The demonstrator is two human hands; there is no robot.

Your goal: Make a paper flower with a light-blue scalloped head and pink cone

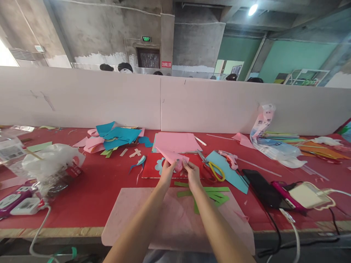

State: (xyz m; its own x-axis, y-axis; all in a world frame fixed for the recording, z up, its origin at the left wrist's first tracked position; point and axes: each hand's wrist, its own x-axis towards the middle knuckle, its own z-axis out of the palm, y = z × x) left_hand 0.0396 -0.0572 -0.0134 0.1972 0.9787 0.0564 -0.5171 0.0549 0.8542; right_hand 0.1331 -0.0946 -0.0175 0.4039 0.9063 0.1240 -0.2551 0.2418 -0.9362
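Both hands pinch a folded piece of pink paper (170,155) over the middle of the table. My left hand (168,173) grips its lower left side, fingers closed. On the right part of the same paper, my right hand (192,174) is closed too. Beneath them lies a red card (150,171) with a light-blue flower shape (159,166) on it. Just behind sit flat pink sheets (178,140). Scissors with yellow handles (216,171) rest right of my right hand. Green paper strips (216,195) lie under my right forearm on a pale pink board (131,215).
A pink glue gun (230,159) lies on blue paper (227,173) at right, near a black phone (263,188) and a charger (309,195) with cables. Blue and pink scraps (117,135) are heaped back left. A plastic bag (52,164) stands left. A white partition (109,96) closes the back.
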